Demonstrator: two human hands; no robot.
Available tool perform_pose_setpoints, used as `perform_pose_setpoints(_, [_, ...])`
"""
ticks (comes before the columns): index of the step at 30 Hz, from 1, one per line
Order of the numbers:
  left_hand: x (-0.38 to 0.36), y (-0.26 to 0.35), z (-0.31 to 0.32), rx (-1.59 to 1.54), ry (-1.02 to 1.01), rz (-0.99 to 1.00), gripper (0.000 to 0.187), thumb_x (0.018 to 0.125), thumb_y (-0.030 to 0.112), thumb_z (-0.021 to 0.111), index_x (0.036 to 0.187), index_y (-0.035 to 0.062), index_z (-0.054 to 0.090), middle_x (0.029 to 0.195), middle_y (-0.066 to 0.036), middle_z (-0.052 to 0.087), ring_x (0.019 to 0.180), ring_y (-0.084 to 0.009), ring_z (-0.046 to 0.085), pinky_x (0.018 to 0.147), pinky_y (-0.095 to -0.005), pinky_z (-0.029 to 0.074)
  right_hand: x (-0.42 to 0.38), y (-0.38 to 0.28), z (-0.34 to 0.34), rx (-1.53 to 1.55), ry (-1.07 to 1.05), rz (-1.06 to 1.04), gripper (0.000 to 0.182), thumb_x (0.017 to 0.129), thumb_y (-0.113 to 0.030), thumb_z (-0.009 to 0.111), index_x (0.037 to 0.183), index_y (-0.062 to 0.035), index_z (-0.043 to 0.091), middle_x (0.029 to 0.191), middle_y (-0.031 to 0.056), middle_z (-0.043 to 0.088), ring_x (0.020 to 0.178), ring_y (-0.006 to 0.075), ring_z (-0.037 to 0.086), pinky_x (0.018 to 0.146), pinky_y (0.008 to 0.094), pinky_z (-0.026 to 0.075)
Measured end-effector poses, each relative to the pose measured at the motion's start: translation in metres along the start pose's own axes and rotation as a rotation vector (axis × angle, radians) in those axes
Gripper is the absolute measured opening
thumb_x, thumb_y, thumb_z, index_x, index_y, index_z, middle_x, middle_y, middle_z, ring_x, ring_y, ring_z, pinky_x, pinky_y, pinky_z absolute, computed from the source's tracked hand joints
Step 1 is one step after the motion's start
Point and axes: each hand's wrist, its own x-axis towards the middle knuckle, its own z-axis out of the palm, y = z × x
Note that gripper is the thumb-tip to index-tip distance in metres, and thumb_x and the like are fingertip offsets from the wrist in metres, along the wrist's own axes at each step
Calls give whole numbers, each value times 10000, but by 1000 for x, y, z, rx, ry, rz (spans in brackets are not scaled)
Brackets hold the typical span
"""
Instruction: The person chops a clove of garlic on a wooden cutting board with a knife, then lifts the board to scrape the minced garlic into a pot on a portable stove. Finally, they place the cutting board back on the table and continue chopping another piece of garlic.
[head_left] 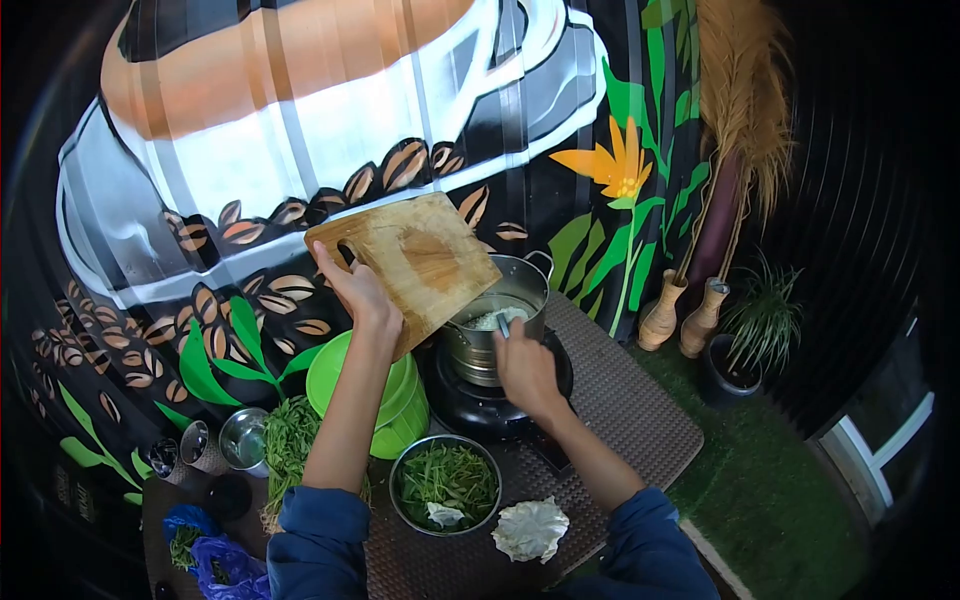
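Observation:
My left hand (362, 292) is closed on the handle end of a wooden cutting board (440, 245), which is tilted beside and partly over the steel pot (475, 357). A darker damp patch marks the board's face. At the pot's near rim, my right hand (527, 372) is closed round a slim blue-grey utensil (503, 323); its kind cannot be made out. Pale, whitish pieces (492, 318) show inside the pot. Under the pot is a black stove (470, 405). Nearer to me are a steel bowl (402, 507) of green leaves and a pale cabbage piece (531, 529).
A lime-green bucket (400, 405) stands left of the stove, beside a bunch of greens (292, 440). Steel cup (243, 440) and blue plastic bags (228, 568) lie farther left on the woven-pattern table (640, 425). A painted wall rises behind; vases (660, 315) and a potted plant (730, 370) stand right.

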Motion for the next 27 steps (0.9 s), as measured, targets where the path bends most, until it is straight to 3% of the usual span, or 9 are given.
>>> perform_pose_setpoints(4, [-4, 3, 1, 0, -27, -2, 1069, 762, 832, 329, 1394, -30, 316, 1404, -171, 397, 1297, -300, 359, 1103, -401, 230, -6, 8, 17, -133, -97, 33, 308, 982, -278, 408, 955, 26, 452, 669, 258, 628, 615, 447, 625, 586, 516, 509])
perform_pose_setpoints(6, [-9, 8, 0, -10, -38, -43, 1098, 750, 843, 328, 1388, -50, 314, 1399, -178, 402, 1294, -302, 363, 1100, -400, 237, 4, 21, 10, -157, -34, 137, 316, 981, -281, 408, 956, 30, 461, 669, 250, 632, 648, 445, 635, 602, 517, 513])
perform_pose_setpoints(12, [-13, 14, 6, -16, -66, -113, 1175, 722, 872, 316, 1376, -105, 303, 1387, -199, 412, 1284, -305, 375, 1090, -393, 258, 1, -13, -9, -66, -93, 3, 348, 987, -289, 393, 998, 51, 465, 671, 248, 634, 651, 450, 633, 599, 517, 511])
perform_pose_setpoints(14, [-12, 17, 6, -31, -78, -119, 1180, 722, 874, 311, 1377, -108, 299, 1389, -200, 410, 1283, -305, 375, 1089, -392, 259, 3, -6, 4, -68, -95, -19, 359, 993, -290, 383, 1046, 60, 449, 689, 303, 612, 649, 472, 616, 613, 538, 500])
perform_pose_setpoints(16, [-12, 21, 4, -19, -77, -98, 1186, 723, 875, 307, 1379, -113, 296, 1393, -203, 404, 1284, -305, 373, 1089, -391, 255, 16, 19, 13, -89, -48, 147, 360, 987, -284, 391, 1046, 66, 453, 717, 301, 622, 671, 479, 619, 648, 540, 499])
perform_pose_setpoints(19, [-14, 24, 3, 4, -77, -77, 1182, 728, 872, 307, 1380, -114, 296, 1393, -202, 405, 1284, -305, 372, 1090, -391, 250, 21, 31, 4, -109, 18, 85, 353, 980, -271, 403, 1041, 73, 460, 691, 271, 629, 650, 461, 628, 607, 530, 511])
perform_pose_setpoints(22, [-12, 17, 2, 65, -46, 6, 1179, 731, 871, 308, 1379, -114, 298, 1389, -201, 409, 1285, -306, 372, 1089, -390, 251, 10, -5, -2, -2, -58, 31, 333, 985, -281, 401, 1034, 45, 447, 664, 269, 618, 631, 463, 622, 594, 536, 504])
perform_pose_setpoints(24, [-17, 18, 5, 39, -50, -15, 1172, 735, 867, 308, 1377, -114, 298, 1390, -198, 408, 1288, -306, 369, 1091, -389, 246, 6, -6, 9, -11, -46, -110, 321, 990, -296, 394, 1033, 19, 435, 642, 265, 610, 613, 459, 617, 587, 541, 500])
perform_pose_setpoints(27, [-21, 22, -1, 19, -70, -23, 1156, 747, 857, 312, 1375, -113, 293, 1391, -193, 409, 1293, -307, 364, 1096, -388, 239, 14, 14, 25, -109, -54, 55, 327, 985, -300, 406, 1042, 21, 437, 665, 259, 621, 620, 459, 620, 605, 538, 511])
